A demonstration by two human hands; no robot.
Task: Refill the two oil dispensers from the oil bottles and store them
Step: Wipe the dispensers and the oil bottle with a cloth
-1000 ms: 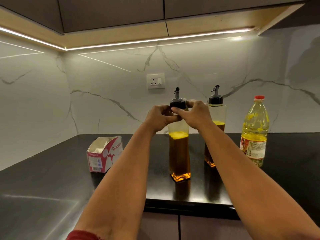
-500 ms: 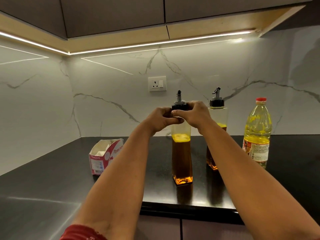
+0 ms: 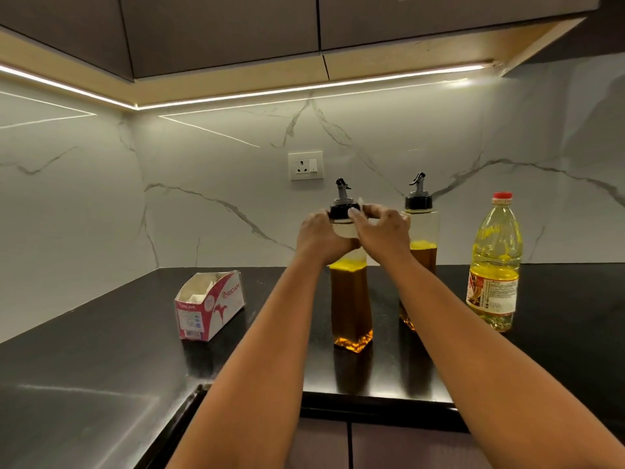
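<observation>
- Black worktop [image 3: 101,367] carries everything I see; it runs into a corner at the far left, under white marble walls [image 3: 220,238].
- Near dispenser [image 3: 351,299] stands upright close to the front edge, roughly mid-worktop, brown oil up to about its shoulder with a yellow line on top.
- My left hand [image 3: 321,236] wraps the clear upper part of that dispenser, fingers curled round it just under the cap [image 3: 344,210].
- My right hand [image 3: 384,231] sits at the same cap, thumb and fingers curled and pinching its black rim; the spout sticks up above both hands.
- Second dispenser [image 3: 421,265] stands upright just behind my right forearm, farther from the front edge, capped, about half full.
- Oil bottle [image 3: 493,265] with a red cap stands to the right of it, apart from both, nearer the back wall.
- A red-and-white carton [image 3: 209,304] lies open toward the left, well apart from the dispensers.
- A socket [image 3: 305,165] sits on the back wall above them.
</observation>
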